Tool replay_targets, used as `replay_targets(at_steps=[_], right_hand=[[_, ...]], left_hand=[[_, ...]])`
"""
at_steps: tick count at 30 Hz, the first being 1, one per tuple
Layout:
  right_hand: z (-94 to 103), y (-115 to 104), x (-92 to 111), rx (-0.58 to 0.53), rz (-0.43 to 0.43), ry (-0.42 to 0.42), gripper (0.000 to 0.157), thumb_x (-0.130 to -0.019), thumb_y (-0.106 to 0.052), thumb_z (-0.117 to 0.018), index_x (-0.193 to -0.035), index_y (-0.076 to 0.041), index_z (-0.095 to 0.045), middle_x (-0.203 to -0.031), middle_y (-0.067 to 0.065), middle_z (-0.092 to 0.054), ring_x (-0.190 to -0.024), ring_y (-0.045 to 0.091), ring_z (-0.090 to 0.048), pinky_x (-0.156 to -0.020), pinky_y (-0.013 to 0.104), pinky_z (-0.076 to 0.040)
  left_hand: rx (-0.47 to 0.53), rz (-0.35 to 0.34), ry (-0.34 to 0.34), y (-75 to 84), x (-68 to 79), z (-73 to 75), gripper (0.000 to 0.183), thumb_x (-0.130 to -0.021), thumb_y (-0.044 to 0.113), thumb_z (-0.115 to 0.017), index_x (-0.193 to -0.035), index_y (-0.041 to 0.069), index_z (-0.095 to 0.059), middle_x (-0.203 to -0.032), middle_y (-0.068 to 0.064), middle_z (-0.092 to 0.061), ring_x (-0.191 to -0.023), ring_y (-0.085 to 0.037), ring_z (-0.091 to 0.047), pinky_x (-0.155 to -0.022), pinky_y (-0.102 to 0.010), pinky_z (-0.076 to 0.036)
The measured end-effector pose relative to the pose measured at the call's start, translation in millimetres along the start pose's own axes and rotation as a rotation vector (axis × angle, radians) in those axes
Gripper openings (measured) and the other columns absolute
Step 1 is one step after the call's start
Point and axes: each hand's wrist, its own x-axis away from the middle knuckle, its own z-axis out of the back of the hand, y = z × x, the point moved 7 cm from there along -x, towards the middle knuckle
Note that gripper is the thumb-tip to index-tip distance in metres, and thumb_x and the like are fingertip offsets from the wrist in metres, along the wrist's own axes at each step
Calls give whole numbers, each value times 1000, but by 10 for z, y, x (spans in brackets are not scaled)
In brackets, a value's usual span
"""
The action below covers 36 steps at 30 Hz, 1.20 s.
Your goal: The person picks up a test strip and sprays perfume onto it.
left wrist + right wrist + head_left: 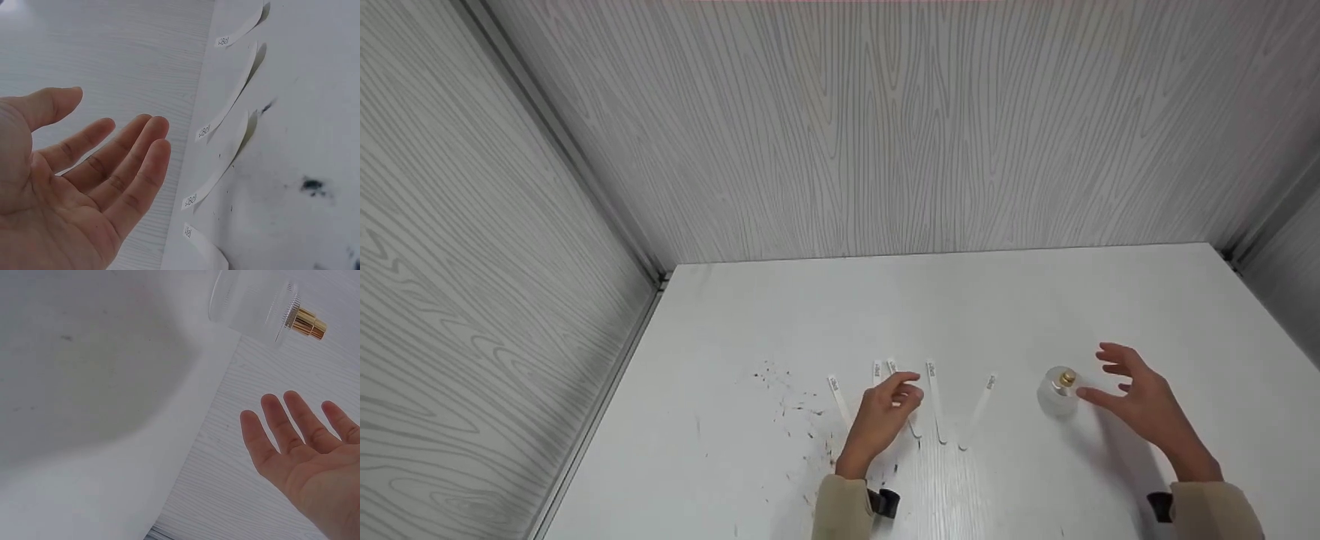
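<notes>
Here, left hand (885, 416) released over paper strips (936, 401) on the bench (960, 300), right hand (1140, 401) released beside the glass bottle (1059, 391) at its 9 o'clock.

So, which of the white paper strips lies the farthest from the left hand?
The strip farthest right, the one nearest the glass bottle. It lies apart from the others and slants the other way, while the left hand is over the middle strips.

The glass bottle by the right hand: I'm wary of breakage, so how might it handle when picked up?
The glass bottle looks thick-walled, so probably heavy for its size and breakable if dropped. Its smooth sides may be slippery. Squat and upright on the table, it seems unlikely to tip; the right hand is open beside it.
</notes>
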Motion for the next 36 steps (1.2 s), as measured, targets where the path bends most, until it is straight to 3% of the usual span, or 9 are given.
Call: replay_targets(at_steps=[8, 14, 25, 32, 36], right_hand=[[-20, 21, -6, 4, -9, -18, 73, -88, -13, -81, -145, 9, -39, -134, 35, -53, -121, 50, -52, -94, 65, -45], [-31, 18, -14, -11, -4, -28, 73, -89, -13, -80, -145, 9, -39, -136, 35, -52, -122, 51, -52, -95, 67, -44], [-24, -42, -70, 7, 30, -16, 70, -88, -12, -80, -143, 8, -41, -135, 34, -53, -120, 50, -54, -92, 51, -50], [-49, -69, -107, -20, 19, -33, 70, -90, -12, -79, -144, 8, -39, -136, 35, -51, -122, 51, -51, -96, 66, -44], [-58, -56, -104, -20, 16, -34, 70, -89, -10, -79, -144, 9, -39, -136, 35, -51, -121, 52, -51, -96, 67, -44]], left_hand=[[32, 21, -43, -40, 21, -160, 33, -105, 21, -58, -130, -1, -63, -109, -12, -73, -98, -20, -70, -86, -34, -55], [68, 46, -59, -43, 19, -222, 32, -104, 20, -58, -128, -1, -63, -109, -14, -72, -97, -22, -70, -83, -30, -55], [148, 73, -97, 0, -80, -393, 28, -106, 8, -48, -125, -4, -63, -106, -13, -72, -94, -21, -71, -82, -28, -58], [150, 117, -104, -33, -138, -512, 24, -104, 7, -51, -121, -3, -65, -100, -9, -72, -86, -18, -72, -75, -26, -58], [153, 163, -105, -73, -149, -559, 23, -104, 8, -54, -120, -3, -66, -97, -8, -72, -83, -17, -71, -74, -27, -57]])
